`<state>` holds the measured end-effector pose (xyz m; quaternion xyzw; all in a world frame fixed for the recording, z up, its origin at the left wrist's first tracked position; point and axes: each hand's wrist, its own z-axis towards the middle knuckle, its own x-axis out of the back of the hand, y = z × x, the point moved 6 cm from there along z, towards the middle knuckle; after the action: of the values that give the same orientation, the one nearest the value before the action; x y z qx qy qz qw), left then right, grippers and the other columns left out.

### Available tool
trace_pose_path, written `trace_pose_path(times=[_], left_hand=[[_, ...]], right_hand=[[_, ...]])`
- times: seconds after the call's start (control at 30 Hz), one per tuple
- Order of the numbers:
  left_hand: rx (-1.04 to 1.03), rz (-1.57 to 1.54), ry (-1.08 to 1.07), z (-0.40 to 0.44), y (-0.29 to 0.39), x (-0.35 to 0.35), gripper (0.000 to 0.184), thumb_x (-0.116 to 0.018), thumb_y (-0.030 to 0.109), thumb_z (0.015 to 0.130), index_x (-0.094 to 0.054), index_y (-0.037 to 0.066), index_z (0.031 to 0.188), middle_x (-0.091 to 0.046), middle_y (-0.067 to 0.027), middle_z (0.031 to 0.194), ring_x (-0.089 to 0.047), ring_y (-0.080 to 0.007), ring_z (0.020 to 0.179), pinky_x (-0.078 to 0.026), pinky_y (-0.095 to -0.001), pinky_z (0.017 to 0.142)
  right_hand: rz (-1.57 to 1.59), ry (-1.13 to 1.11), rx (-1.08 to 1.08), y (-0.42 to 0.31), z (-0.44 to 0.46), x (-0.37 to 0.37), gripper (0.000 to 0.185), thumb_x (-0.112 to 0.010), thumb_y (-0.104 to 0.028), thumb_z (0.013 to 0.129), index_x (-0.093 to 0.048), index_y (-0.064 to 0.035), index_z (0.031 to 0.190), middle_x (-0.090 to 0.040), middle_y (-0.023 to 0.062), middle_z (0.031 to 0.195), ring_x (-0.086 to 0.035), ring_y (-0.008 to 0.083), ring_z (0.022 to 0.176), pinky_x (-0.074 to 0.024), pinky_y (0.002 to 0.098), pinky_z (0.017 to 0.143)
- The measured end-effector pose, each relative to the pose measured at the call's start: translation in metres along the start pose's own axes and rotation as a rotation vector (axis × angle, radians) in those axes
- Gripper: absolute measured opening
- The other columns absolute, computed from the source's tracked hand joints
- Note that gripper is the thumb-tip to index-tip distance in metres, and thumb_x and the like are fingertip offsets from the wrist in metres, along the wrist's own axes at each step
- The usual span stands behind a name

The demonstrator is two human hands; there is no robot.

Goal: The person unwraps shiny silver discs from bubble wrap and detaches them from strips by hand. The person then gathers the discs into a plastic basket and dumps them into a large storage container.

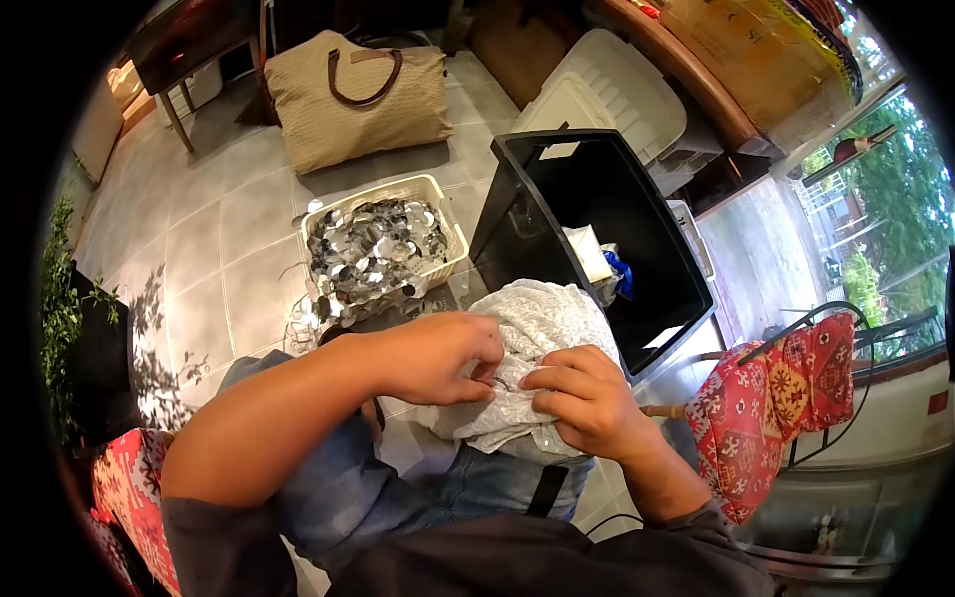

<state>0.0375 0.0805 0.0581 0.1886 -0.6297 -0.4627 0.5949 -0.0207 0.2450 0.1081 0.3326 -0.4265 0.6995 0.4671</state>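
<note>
The pale patterned cloth [547, 316] lies bunched over the person's lap, at the near left side of a big black plastic bin [527, 214]. The right hand [589, 400] has its fingers bent over the cloth, its grip holding a gathered fold. The left hand [453, 358] comes in from the left with its fingers curled and its grip narrow, the fingertips at the cloth (I cannot tell whether they pinch any of it).

Left of the bin, on the tiled floor [199, 259], a cream plastic basket [456, 234] is heaped with shiny silvery discs [383, 244]. Inside the bin sit a white packet [588, 253] and something blue [622, 276]. A beige woven handbag [308, 114] with brown handles rests on the floor on the far side of the basket. At right, near the bin, is a chair [741, 423] covered in red patterned fabric; at the far right, a cardboard box [741, 50] sits up high. A leafy plant [62, 318] shows at the left edge.
</note>
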Motion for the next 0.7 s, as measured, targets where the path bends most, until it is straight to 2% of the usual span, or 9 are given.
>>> trace_pose_path(times=[0.07,0.1,0.23,0.3,0.4,0.43,0.53,0.7], left_hand=[[0.028,-0.176,-0.021,-0.002,0.004,0.005,0.022,-0.078,0.019,0.087,-0.064,0.002,0.088,-0.068,-0.0121,0.088,-0.066,-0.0264,0.085,-0.051,-0.0391,0.075],[0.100,-0.254,-0.037,-0.005,0.004,0.007,0.022,-0.077,0.017,0.089,-0.062,0.002,0.086,-0.066,-0.0084,0.078,-0.062,-0.0191,0.074,-0.049,-0.0361,0.069],[0.231,-0.425,0.103,-0.009,0.011,0.023,0.017,-0.073,0.012,0.095,-0.062,0.001,0.088,-0.065,-0.0028,0.076,-0.056,-0.0089,0.071,-0.048,-0.0297,0.064],[0.280,-0.498,0.129,-0.009,0.012,0.025,0.013,-0.073,0.010,0.096,-0.064,0.002,0.094,-0.065,-0.0005,0.081,-0.058,-0.0078,0.075,-0.050,-0.0269,0.069],[0.312,-0.545,0.215,-0.008,0.013,0.036,0.010,-0.072,0.008,0.097,-0.063,0.003,0.095,-0.066,0.0012,0.084,-0.059,-0.0055,0.077,-0.051,-0.0237,0.069],[0.325,-0.578,0.252,-0.010,0.007,0.036,0.010,-0.072,0.007,0.097,-0.063,0.003,0.095,-0.066,0.0015,0.085,-0.059,-0.0052,0.077,-0.051,-0.0234,0.069],[0.323,-0.640,0.299,-0.014,0.002,0.039,0.011,-0.072,0.007,0.096,-0.062,0.001,0.096,-0.066,0.0010,0.084,-0.058,-0.0055,0.077,-0.050,-0.0241,0.068],[0.346,-0.706,0.240,-0.013,0.002,0.031,0.016,-0.066,0.003,0.098,-0.064,0.000,0.113,-0.067,-0.0014,0.093,-0.060,-0.0071,0.085,-0.051,-0.0259,0.076]], right_hand=[[0.029,-0.034,-0.015,0.002,0.002,0.004,0.019,-0.075,-0.002,0.066,-0.067,-0.0070,0.081,-0.073,0.0059,0.102,-0.068,0.0283,0.096,-0.0511,0.0387,0.081],[0.048,-0.051,-0.024,0.000,0.004,0.007,0.018,-0.076,-0.003,0.066,-0.067,-0.0070,0.081,-0.072,0.0066,0.102,-0.068,0.0284,0.096,-0.0509,0.0384,0.080],[0.124,-0.100,-0.143,-0.001,0.012,0.009,0.019,-0.083,-0.013,0.074,-0.066,-0.0076,0.082,-0.070,0.0075,0.092,-0.067,0.0280,0.087,-0.0501,0.0365,0.076],[0.056,-0.195,-0.220,0.004,0.007,-0.001,0.021,-0.084,-0.017,0.077,-0.066,-0.0074,0.083,-0.067,0.0077,0.084,-0.066,0.0283,0.081,-0.0494,0.0367,0.074],[0.065,-0.050,-0.384,0.008,0.019,0.001,0.024,-0.085,-0.020,0.079,-0.067,-0.0059,0.082,-0.063,0.0082,0.074,-0.061,0.0292,0.071,-0.0480,0.0386,0.071],[0.124,0.078,-0.450,0.009,0.019,0.001,0.018,-0.083,-0.016,0.079,-0.071,-0.0044,0.085,-0.061,0.0096,0.069,-0.060,0.0305,0.067,-0.0469,0.0407,0.069],[0.118,-0.007,-0.374,0.011,0.014,-0.001,0.014,-0.080,-0.011,0.080,-0.076,-0.0040,0.092,-0.064,0.0098,0.069,-0.064,0.0297,0.071,-0.0483,0.0390,0.071],[0.296,-0.006,-0.484,0.021,0.011,-0.003,0.017,-0.074,-0.006,0.081,-0.077,-0.0034,0.097,-0.069,0.0096,0.074,-0.066,0.0253,0.076,-0.0497,0.0355,0.075]])
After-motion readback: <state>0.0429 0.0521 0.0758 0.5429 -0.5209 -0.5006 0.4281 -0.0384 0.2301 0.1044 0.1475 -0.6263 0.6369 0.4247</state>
